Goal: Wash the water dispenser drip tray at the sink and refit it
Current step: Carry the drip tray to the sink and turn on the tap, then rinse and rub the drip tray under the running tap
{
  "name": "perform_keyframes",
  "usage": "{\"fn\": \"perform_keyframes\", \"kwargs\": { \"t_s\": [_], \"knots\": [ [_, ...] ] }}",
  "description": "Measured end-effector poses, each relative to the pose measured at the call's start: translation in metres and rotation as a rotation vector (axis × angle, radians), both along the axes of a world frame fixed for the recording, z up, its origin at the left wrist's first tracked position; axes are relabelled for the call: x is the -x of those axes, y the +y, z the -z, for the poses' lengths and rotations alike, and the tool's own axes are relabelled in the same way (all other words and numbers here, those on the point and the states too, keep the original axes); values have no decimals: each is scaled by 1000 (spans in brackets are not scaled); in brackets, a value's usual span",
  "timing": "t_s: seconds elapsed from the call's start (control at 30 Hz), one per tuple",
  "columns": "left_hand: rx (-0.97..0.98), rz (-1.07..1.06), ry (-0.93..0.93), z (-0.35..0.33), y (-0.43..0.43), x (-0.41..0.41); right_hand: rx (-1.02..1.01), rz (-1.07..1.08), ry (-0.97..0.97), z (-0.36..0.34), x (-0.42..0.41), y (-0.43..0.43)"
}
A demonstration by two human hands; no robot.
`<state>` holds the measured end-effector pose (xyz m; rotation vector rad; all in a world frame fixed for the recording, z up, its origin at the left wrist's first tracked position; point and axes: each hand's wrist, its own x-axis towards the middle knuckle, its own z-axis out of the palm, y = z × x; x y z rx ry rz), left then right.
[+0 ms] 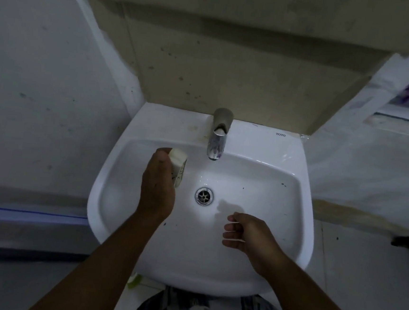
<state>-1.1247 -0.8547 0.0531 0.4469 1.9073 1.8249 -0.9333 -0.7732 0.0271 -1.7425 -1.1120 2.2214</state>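
— Where's the small white plastic drip tray (179, 167)?
— Left of centre, gripped by the left hand (157, 183) above the white ceramic sink (254, 137). The right hand (248, 233), lower right, is loosely curled and empty.
— Risk?
— If wet, that one-handed grip may slip.

- The sink (249, 134) is white with black specks.
- The faucet (218, 136) and drain (204, 196) are silver.
- The drip tray (179, 165) is off-white with dark spots.
- The wall tiles (230, 70) are beige.
- The shorts (180, 308) have a dark-and-pale pattern.

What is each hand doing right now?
Left hand: grips a pale rectangular object over the white ceramic sink.
Right hand: fingers loosely curled, holding nothing.
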Motion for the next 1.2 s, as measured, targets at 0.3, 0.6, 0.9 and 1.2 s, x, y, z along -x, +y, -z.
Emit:
{"fn": "perform_keyframes", "kwargs": {
  "t_s": [0.3,0.6,0.9,1.2],
  "knots": [
    [-169,-156,-432,-2,5,1,-16,5,6,-2,-5,-1],
    [-527,-294,-835,25,-10,20,-11,21,29,-5,-10,-1],
    [-485,-382,-941,56,-9,9,-143,49,156,-54,17,22],
    [-402,-315,-1089,75,31,-6,-268,-74,230,-113,86,59]
  ]
}}
